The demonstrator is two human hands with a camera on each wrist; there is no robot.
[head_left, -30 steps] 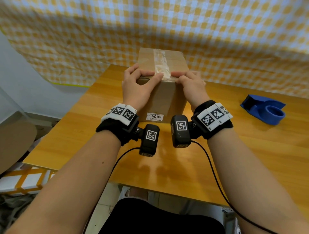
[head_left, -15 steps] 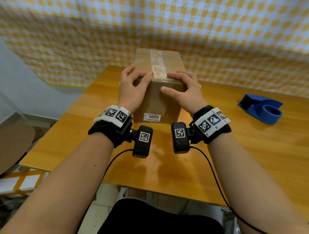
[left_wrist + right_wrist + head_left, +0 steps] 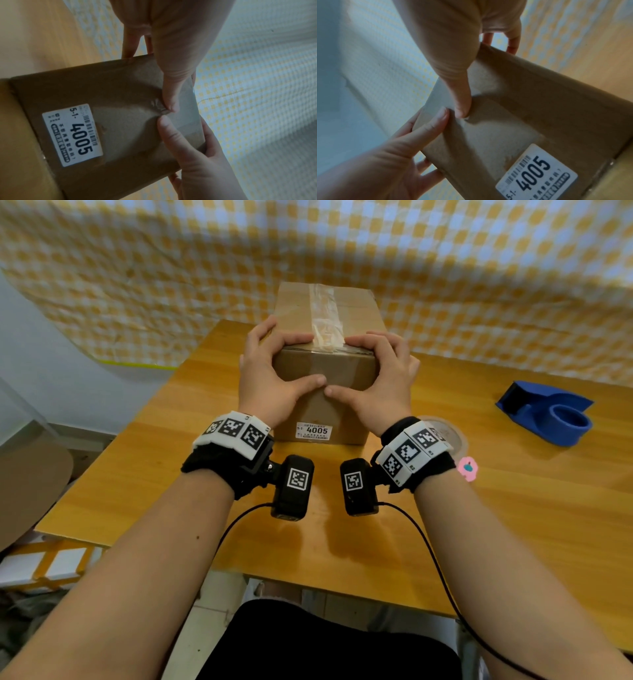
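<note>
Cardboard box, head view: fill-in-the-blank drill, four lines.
The label on the cardboard box reads ____.
A strip of clear ____ runs along the box's top.
The left hand and right hand press their ____ against the box's near face.
The dispenser on the table is ____.
Missing: 4005; tape; thumbs; blue.

A blue plastic tape dispenser (image 3: 548,416) is sitting on the right side of the glossy honey-coloured wooden table (image 3: 513,525) — well apart from a small pink piece (image 3: 467,468) that is lying nearer the front. A yellow-and-white checked cloth (image 3: 137,285) is hanging behind the table, creasing in places.
</note>
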